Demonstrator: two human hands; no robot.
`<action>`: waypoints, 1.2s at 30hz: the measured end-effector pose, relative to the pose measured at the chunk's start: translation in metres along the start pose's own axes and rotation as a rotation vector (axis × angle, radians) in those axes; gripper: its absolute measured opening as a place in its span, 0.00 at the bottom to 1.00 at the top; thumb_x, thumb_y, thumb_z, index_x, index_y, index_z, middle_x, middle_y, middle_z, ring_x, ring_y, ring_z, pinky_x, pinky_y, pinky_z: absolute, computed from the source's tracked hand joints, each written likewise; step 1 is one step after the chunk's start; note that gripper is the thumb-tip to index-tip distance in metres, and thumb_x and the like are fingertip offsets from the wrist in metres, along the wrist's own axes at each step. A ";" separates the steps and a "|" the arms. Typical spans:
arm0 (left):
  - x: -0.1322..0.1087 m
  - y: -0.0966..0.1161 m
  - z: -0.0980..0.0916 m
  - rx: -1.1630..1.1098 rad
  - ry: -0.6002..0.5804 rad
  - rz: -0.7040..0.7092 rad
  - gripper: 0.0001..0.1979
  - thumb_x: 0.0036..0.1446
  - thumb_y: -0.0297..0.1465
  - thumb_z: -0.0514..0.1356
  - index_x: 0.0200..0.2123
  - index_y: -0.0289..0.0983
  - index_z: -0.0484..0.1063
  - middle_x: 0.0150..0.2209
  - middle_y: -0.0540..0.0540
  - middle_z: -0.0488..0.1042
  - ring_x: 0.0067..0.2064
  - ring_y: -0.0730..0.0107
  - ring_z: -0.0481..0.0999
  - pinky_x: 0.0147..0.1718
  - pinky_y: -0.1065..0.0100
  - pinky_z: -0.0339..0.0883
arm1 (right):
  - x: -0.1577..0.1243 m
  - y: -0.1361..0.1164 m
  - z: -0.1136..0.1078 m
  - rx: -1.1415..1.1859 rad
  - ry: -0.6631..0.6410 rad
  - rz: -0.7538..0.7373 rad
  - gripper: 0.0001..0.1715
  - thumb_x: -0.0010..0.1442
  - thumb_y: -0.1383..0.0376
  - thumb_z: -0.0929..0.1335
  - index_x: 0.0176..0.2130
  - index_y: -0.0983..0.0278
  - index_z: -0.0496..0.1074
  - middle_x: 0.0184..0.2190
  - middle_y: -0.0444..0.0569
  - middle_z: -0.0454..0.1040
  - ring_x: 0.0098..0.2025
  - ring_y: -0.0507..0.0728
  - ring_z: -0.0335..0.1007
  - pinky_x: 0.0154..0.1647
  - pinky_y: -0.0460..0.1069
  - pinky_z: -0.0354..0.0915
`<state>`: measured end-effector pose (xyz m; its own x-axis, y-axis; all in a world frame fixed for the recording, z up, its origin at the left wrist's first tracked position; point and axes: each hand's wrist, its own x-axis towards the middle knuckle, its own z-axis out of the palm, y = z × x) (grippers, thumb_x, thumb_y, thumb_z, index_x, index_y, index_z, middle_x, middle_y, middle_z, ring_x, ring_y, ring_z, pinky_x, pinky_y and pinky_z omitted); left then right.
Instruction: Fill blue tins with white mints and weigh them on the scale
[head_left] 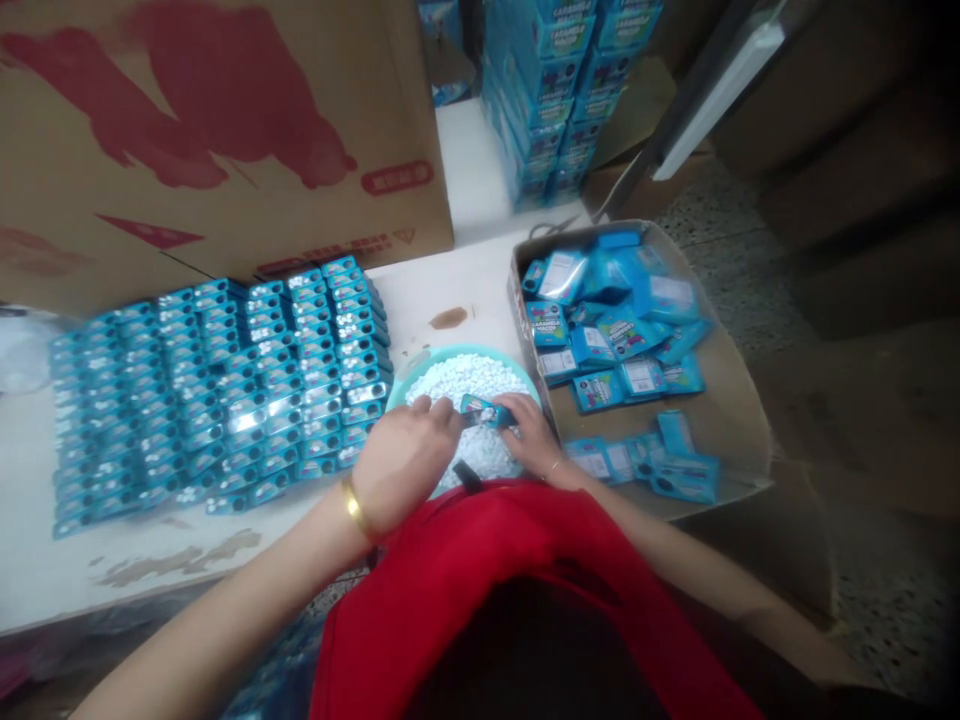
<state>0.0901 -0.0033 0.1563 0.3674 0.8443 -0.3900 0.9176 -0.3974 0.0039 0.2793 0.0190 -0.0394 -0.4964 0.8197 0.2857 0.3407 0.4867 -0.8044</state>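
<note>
Two hands meet over the teal bowl (420, 362) at the near edge of the bench (187, 560), and between them sits one small blue box (486, 410). The right hand (534, 437) has its fingers closed on the box's right end; the left hand (405, 462), gold bangle (352, 505) at the wrist, pinches the left end, fingers together on it. The box is held roughly level, just above the heap of small white pieces (472, 385) filling the bowl.

Left of the bowl, and close against it, rows of blue boxes (217, 390) cover the bench in tight ranks, their tops catching the light. Behind those rows a large brown carton with red print (225, 140) walls off the back of the bench. To the right, touching the bowl's rim, an open cardboard tray (739, 400) holds a loose jumble of flat blue packets (615, 320), some face up, some tipped. Farther back stands a tall stack of blue cartons (562, 90). A brown stain (448, 318) marks the bench beyond the bowl. The person's red top (487, 570) fills the lower view and hides the bowl's near edge.
</note>
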 end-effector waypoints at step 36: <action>-0.001 -0.039 0.046 -0.310 0.076 0.016 0.11 0.64 0.32 0.51 0.42 0.37 0.71 0.38 0.43 0.73 0.38 0.63 0.73 0.34 0.65 0.67 | 0.004 -0.004 0.002 -0.007 0.002 -0.002 0.28 0.52 0.76 0.62 0.53 0.61 0.65 0.48 0.54 0.70 0.52 0.62 0.64 0.55 0.59 0.63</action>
<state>0.0466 -0.0048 0.1142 0.3814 0.8681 -0.3177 0.9099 -0.2920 0.2945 0.2744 0.0203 -0.0359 -0.4958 0.8192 0.2883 0.3450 0.4904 -0.8003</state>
